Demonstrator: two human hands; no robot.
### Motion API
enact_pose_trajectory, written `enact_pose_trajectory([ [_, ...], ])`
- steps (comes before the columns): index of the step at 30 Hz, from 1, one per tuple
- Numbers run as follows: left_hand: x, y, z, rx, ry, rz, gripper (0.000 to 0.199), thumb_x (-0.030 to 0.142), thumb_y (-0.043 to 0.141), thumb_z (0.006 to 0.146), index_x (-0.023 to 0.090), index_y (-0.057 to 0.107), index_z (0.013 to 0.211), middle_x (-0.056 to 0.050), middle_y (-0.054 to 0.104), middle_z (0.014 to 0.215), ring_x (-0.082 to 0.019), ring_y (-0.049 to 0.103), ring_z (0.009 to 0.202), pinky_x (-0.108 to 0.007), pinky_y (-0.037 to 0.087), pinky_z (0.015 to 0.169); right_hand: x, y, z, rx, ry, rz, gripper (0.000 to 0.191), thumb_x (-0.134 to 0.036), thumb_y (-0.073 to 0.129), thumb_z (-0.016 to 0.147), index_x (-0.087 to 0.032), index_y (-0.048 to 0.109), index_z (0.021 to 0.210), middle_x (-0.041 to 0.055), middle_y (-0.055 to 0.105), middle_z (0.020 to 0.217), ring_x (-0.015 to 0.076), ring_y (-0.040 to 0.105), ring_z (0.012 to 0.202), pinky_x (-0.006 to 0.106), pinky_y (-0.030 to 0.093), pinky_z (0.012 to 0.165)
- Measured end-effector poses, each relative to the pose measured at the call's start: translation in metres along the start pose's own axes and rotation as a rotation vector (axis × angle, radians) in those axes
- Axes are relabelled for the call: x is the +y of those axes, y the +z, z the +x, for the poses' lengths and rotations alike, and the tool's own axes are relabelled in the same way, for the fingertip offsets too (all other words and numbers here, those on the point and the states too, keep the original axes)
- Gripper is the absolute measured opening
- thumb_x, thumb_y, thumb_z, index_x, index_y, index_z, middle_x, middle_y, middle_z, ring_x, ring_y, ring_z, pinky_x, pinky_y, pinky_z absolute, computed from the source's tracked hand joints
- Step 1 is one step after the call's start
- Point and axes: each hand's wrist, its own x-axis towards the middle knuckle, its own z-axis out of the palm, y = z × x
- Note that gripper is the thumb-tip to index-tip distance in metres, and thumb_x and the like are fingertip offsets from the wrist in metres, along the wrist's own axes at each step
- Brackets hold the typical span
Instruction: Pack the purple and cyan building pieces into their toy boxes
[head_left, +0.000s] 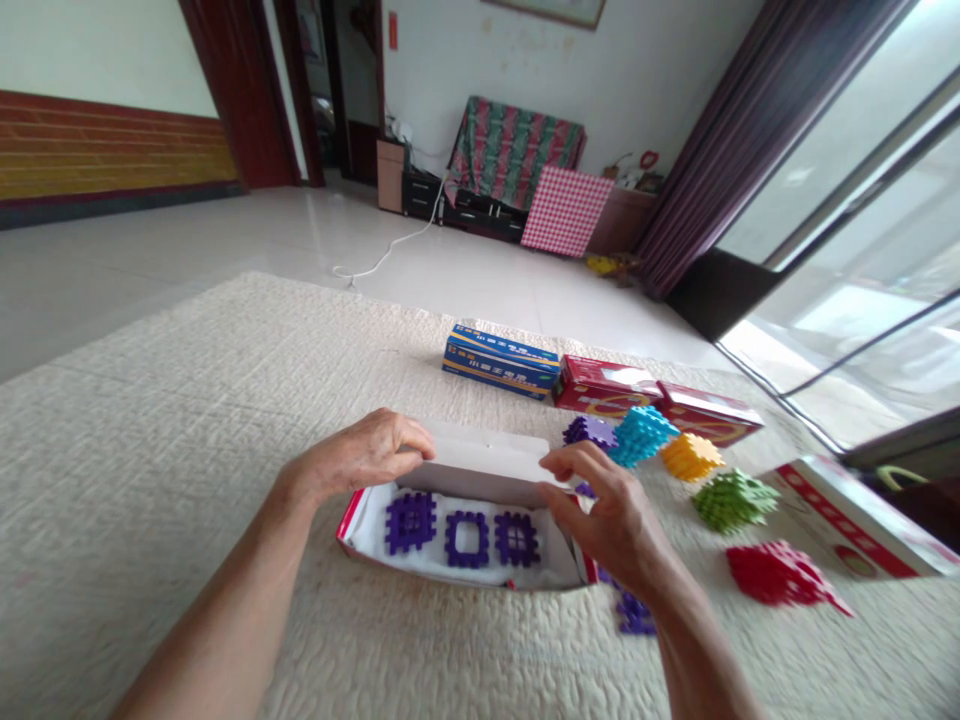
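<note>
Cream quilted matting (225,420) carried the open cardboard box (349,516), three tooth-edged purple tiles (452,540) lying inside on white lining (555,555). Steadying its raised lid flap (484,453) well called for even, gentle force, lest it crease. Left hand (371,455) and right hand (606,500) angled inward, curled fingers apparently pinching opposite ends against the thumbs.
</note>
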Motion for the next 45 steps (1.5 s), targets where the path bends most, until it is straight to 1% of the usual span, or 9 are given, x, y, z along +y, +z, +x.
enact_pose_trajectory([
  [4, -0.007, 0.001, 0.0, -0.01, 0.024, -0.017, 0.028, 0.015, 0.047, 0.079, 0.021, 0.073, 0.086, 0.0, 0.072, 0.092, -0.014, 0.064, 0.084, -0.021, 0.045, 0.077, 0.066, -0.028, -0.01, 0.279, 0.254, -0.171, 0.017, -0.032, 0.052, 0.083, -0.02, 0.063, 0.084, 0.0037, 0.063, 0.082, 0.0153, 0.059, 0.072, 0.031, 0.047, 0.072],
  [8, -0.015, 0.004, 0.0, 0.008, 0.04, -0.035, 0.028, 0.018, 0.048, 0.079, 0.022, 0.074, 0.089, -0.001, 0.072, 0.093, -0.014, 0.065, 0.087, -0.022, 0.046, 0.079, 0.112, -0.015, -0.026, 0.125, 0.555, -0.312, 0.027, -0.044, 0.057, 0.076, -0.017, 0.062, 0.08, 0.0081, 0.063, 0.079, 0.0201, 0.06, 0.07, 0.035, 0.047, 0.069],
  [15, -0.016, 0.005, 0.001, 0.001, 0.014, -0.039, 0.029, 0.018, 0.048, 0.079, 0.023, 0.074, 0.09, -0.001, 0.072, 0.094, -0.015, 0.065, 0.088, -0.022, 0.047, 0.08, 0.115, 0.045, -0.028, 0.237, 0.648, -0.348, 0.053, -0.052, 0.062, 0.069, -0.014, 0.05, 0.105, 0.0163, 0.059, 0.103, 0.0292, 0.058, 0.098, 0.04, 0.048, 0.081],
  [19, -0.016, 0.005, 0.001, -0.009, 0.0, -0.04, 0.029, 0.019, 0.047, 0.079, 0.023, 0.074, 0.09, 0.0, 0.072, 0.094, -0.015, 0.065, 0.087, -0.022, 0.047, 0.081, 0.114, 0.051, -0.028, 0.235, 0.588, -0.363, 0.051, -0.047, 0.061, 0.07, -0.015, 0.047, 0.107, 0.0168, 0.058, 0.103, 0.0304, 0.057, 0.097, 0.041, 0.048, 0.078],
  [23, -0.014, 0.004, 0.002, -0.037, -0.01, -0.026, 0.03, 0.017, 0.047, 0.079, 0.023, 0.073, 0.091, 0.0, 0.072, 0.097, -0.014, 0.065, 0.089, -0.023, 0.046, 0.083, 0.115, 0.041, -0.029, 0.24, 0.585, -0.369, 0.046, -0.042, 0.062, 0.068, -0.017, 0.048, 0.103, 0.014, 0.06, 0.096, 0.0284, 0.059, 0.091, 0.041, 0.049, 0.074],
  [27, -0.011, 0.003, 0.002, -0.039, -0.006, -0.018, 0.029, 0.016, 0.047, 0.078, 0.022, 0.073, 0.09, 0.0, 0.072, 0.098, -0.015, 0.065, 0.09, -0.022, 0.046, 0.083, 0.095, 0.01, -0.025, 0.229, 0.518, -0.314, 0.051, -0.046, 0.064, 0.068, -0.016, 0.05, 0.105, 0.0096, 0.06, 0.088, 0.0253, 0.06, 0.081, 0.041, 0.05, 0.072],
  [32, -0.011, 0.004, 0.001, -0.007, 0.002, -0.024, 0.028, 0.018, 0.047, 0.078, 0.022, 0.073, 0.088, 0.0, 0.072, 0.093, -0.015, 0.065, 0.087, -0.022, 0.047, 0.082, 0.023, -0.018, -0.021, 0.134, 0.348, -0.077, 0.045, -0.045, 0.063, 0.076, -0.018, 0.052, 0.11, 0.0103, 0.06, 0.1, 0.0158, 0.059, 0.071, 0.033, 0.052, 0.064],
  [37, -0.014, 0.005, 0.001, 0.013, 0.015, -0.028, 0.027, 0.019, 0.048, 0.078, 0.022, 0.074, 0.088, -0.001, 0.073, 0.091, -0.015, 0.065, 0.088, -0.023, 0.047, 0.083, -0.026, 0.004, -0.026, -0.113, 0.234, -0.114, 0.035, -0.037, 0.068, 0.073, -0.02, 0.056, 0.101, 0.0071, 0.061, 0.094, 0.0185, 0.059, 0.077, 0.034, 0.049, 0.067],
  [45, -0.013, 0.006, 0.001, 0.014, 0.041, -0.032, 0.029, 0.021, 0.048, 0.078, 0.022, 0.074, 0.09, -0.001, 0.073, 0.091, -0.016, 0.065, 0.088, -0.022, 0.048, 0.082, -0.033, 0.022, -0.027, -0.201, 0.272, -0.252, 0.032, -0.036, 0.065, 0.074, -0.018, 0.057, 0.099, 0.0088, 0.059, 0.09, 0.0256, 0.059, 0.085, 0.041, 0.048, 0.072],
])
